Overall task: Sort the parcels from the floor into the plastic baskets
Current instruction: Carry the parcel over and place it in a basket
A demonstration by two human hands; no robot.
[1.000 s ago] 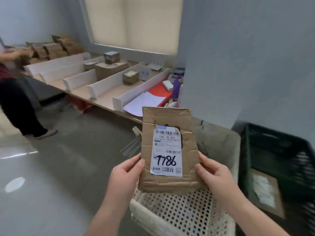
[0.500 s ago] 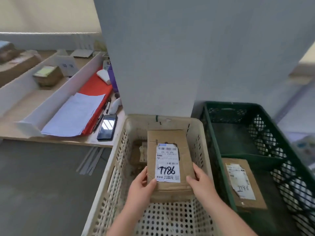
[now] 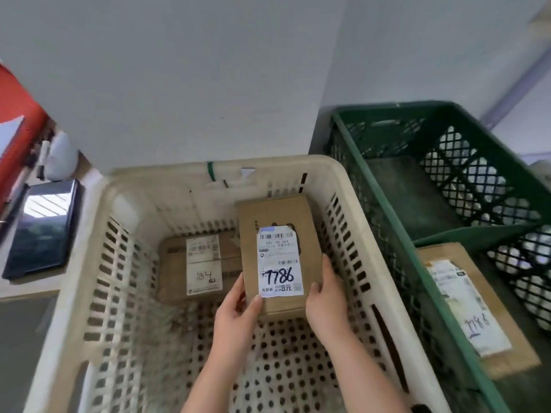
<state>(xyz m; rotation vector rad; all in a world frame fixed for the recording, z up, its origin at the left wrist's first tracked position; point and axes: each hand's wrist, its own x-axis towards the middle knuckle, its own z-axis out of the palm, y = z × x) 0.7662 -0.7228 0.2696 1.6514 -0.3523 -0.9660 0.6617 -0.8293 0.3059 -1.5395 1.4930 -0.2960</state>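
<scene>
A flat brown cardboard parcel (image 3: 275,222) with a white label marked 7786 is held inside the cream plastic basket (image 3: 340,180). My left hand (image 3: 238,317) grips its lower left corner, thumb on the label. My right hand (image 3: 326,299) grips its lower right edge. Below and left of it lies another brown parcel (image 3: 176,263) on the basket's floor. The green plastic basket (image 3: 384,192) stands to the right, with a labelled brown parcel (image 3: 465,308) lying in it.
A grey wall rises straight behind both baskets. A black phone (image 3: 44,228) lies on a low table (image 3: 32,286) to the left, with a red sheet (image 3: 18,114) and a white object (image 3: 61,158) further back. Grey floor shows at the lower left.
The view has swung down onto the baskets. Both hands have lowered the 7786 parcel from chest height into the cream basket, above the parcel lying there.
</scene>
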